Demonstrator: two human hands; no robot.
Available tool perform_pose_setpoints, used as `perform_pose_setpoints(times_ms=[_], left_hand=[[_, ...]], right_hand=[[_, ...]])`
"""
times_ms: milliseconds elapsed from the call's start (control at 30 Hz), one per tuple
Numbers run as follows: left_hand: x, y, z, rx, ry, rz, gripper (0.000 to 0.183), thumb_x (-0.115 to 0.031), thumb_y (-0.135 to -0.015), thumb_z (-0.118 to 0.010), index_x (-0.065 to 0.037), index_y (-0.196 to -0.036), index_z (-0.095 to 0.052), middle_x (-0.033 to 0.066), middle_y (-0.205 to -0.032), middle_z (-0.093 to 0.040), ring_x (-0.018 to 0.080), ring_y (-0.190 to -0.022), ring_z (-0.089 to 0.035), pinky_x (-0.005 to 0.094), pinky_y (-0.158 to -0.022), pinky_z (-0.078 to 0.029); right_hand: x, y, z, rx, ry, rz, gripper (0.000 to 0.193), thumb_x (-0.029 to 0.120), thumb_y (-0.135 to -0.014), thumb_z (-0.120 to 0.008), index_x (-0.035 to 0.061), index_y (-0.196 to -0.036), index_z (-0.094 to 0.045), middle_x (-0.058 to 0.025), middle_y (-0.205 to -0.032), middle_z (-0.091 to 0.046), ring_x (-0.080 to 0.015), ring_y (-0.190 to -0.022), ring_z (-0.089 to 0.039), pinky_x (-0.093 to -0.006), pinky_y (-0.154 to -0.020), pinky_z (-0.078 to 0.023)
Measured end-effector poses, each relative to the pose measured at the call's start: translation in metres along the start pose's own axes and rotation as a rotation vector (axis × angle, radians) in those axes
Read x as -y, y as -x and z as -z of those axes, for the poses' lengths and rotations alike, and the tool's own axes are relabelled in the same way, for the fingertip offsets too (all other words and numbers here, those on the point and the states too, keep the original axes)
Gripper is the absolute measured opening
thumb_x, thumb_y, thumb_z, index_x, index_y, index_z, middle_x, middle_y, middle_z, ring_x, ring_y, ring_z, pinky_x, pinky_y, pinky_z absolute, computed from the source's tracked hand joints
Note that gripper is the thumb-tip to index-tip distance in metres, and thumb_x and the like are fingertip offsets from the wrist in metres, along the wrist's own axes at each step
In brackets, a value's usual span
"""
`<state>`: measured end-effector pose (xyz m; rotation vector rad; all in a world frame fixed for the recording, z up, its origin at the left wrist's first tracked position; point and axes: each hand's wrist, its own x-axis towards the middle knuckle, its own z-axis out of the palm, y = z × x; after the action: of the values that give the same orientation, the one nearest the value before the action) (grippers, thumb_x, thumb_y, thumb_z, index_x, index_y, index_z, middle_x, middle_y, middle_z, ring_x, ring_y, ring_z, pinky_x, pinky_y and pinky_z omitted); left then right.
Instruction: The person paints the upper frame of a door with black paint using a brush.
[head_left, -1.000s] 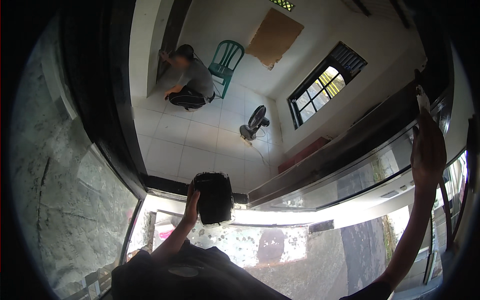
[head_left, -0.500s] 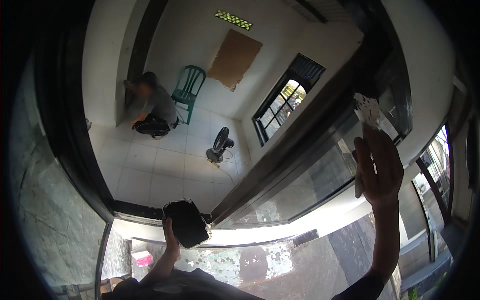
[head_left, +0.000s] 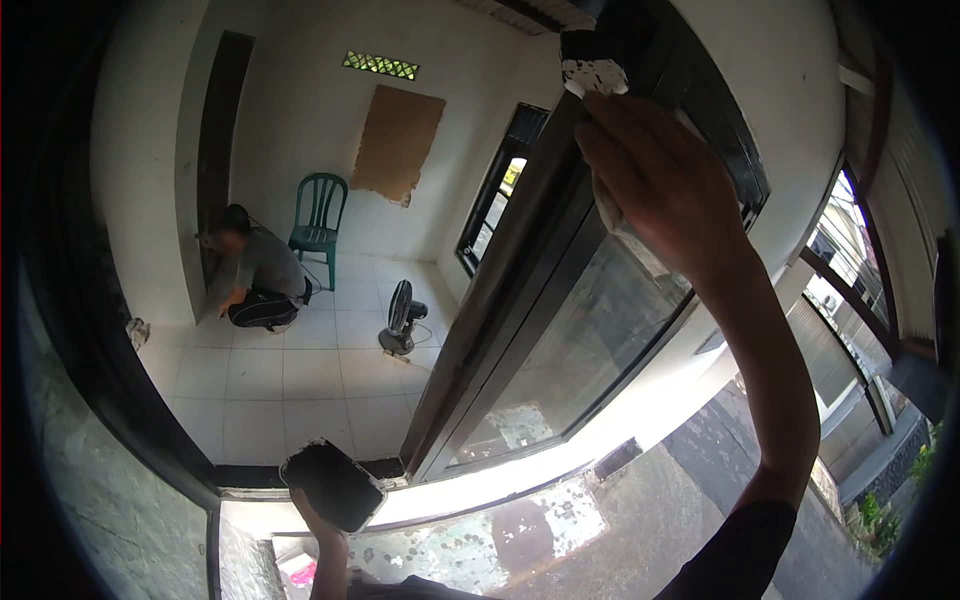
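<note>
My right hand (head_left: 670, 170), raised at the upper right, is closed around a paintbrush (head_left: 597, 78). The brush's ferrule is pale with black spatters, and its dark bristles point up against the top of the dark window and door frame (head_left: 500, 290); whether they touch it is hard to tell. A pale piece, perhaps the handle, shows below my fingers. Low on the left, my left hand (head_left: 325, 530) grips a tub of black paint (head_left: 335, 487) with smeared pale rims. Part of that hand is hidden behind the tub.
Through the doorway, a person (head_left: 265, 270) squats by the far left wall. A green plastic chair (head_left: 318, 235) and a black fan (head_left: 399, 318) stand on the white tiles. At left is an opened door panel (head_left: 90, 460); glass (head_left: 560, 370) lies below my right arm.
My right hand with the paintbrush has moved up and left along the frame. The view has shifted, and the paint tub sits lower and further left in it.
</note>
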<state>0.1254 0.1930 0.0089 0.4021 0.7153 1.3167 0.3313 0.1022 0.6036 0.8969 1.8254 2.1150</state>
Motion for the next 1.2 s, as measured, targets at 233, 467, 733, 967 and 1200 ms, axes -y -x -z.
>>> perform_pose_setpoints(times_ms=[233,467,733,967,1200], left_hand=[[0.011,-0.029,0.031,0.276,0.163,0.177,0.059,-0.045,-0.095,-0.045,-0.009,-0.14,-0.035,0.0097,-0.131,-0.047,0.0231,-0.12,-0.048,0.0383,-0.1,-0.042],[-0.03,-0.076,0.02,0.225,-0.193,0.154,0.064,-0.054,-0.092,-0.047,-0.012,-0.139,-0.037,0.0079,-0.133,-0.047,0.0239,-0.124,-0.045,0.0393,-0.104,-0.036],[-0.035,-0.117,0.013,0.229,-0.048,0.144,0.063,-0.053,-0.093,-0.046,-0.012,-0.141,-0.035,0.0084,-0.136,-0.044,0.0239,-0.127,-0.041,0.039,-0.107,-0.032],[-0.014,-0.135,0.02,0.28,-0.077,0.145,0.064,-0.052,-0.094,-0.044,-0.011,-0.142,-0.034,0.0086,-0.138,-0.043,0.0235,-0.129,-0.041,0.0385,-0.109,-0.031],[-0.031,-0.137,0.003,0.3,-0.067,0.14,0.064,-0.052,-0.094,-0.044,-0.011,-0.143,-0.034,0.0085,-0.139,-0.042,0.0235,-0.129,-0.04,0.0386,-0.109,-0.029]], right_hand=[[-0.013,-0.028,-0.053,0.138,0.098,0.012,0.016,0.013,-0.069,-0.068,0.0083,-0.081,-0.059,-0.0042,-0.082,-0.061,-0.0164,-0.085,-0.063,-0.0281,-0.075,-0.056],[-0.003,-0.054,-0.077,0.537,0.285,-0.048,0.013,0.011,-0.073,-0.066,0.0069,-0.082,-0.057,-0.007,-0.085,-0.062,-0.0183,-0.088,-0.064,-0.0307,-0.075,-0.056],[-0.003,-0.079,-0.108,0.591,0.353,0.0,0.008,0.012,-0.072,-0.066,0.0081,-0.072,-0.058,-0.0047,-0.073,-0.061,-0.0167,-0.077,-0.066,-0.0292,-0.068,-0.057],[-0.022,-0.072,-0.098,0.572,0.38,-0.016,0.014,0.02,-0.075,-0.068,0.0073,-0.077,-0.061,-0.0054,-0.074,-0.062,-0.0179,-0.077,-0.066,-0.0279,-0.067,-0.056],[0.003,-0.069,-0.081,0.521,0.333,-0.041,0.015,0.019,-0.071,-0.068,0.0074,-0.075,-0.06,-0.0056,-0.075,-0.061,-0.018,-0.078,-0.066,-0.0291,-0.069,-0.056]])
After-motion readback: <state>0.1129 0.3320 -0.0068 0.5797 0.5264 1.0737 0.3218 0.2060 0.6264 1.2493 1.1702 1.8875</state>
